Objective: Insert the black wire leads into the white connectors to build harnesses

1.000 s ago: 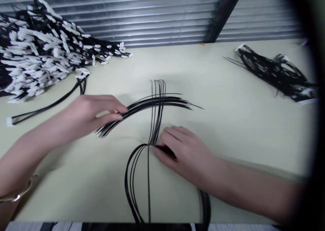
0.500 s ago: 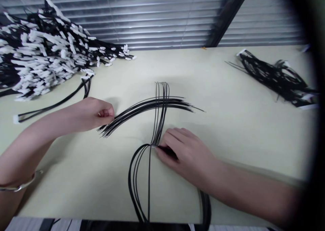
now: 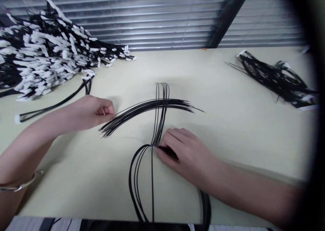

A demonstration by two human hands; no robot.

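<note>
My left hand (image 3: 92, 113) pinches the end of one thin black wire (image 3: 132, 106), lifted slightly apart from the loose bundle of cut black wires (image 3: 142, 108) on the table. The bundle's left ends, with small pale tips, lie just below and right of these fingers. Lower in the middle, my right hand (image 3: 188, 153) is closed on a wire harness (image 3: 160, 122) at a narrow white connector (image 3: 153, 146), mostly hidden by thumb and fingers. Its thin wires run up across the bundle, while thicker black strands loop down past the table's front edge.
A big heap of black cables with white connectors (image 3: 48, 61) fills the back left. One looped cable (image 3: 50, 107) lies in front of it, partly behind my left wrist. More black cables (image 3: 274, 77) lie at the far right. Window blinds (image 3: 157, 17) stand behind the table (image 3: 76, 187).
The pinched wire at my left hand has come slightly away from the bundle. A hanging strand below the connector has swung a little right. My right hand stays in place.
</note>
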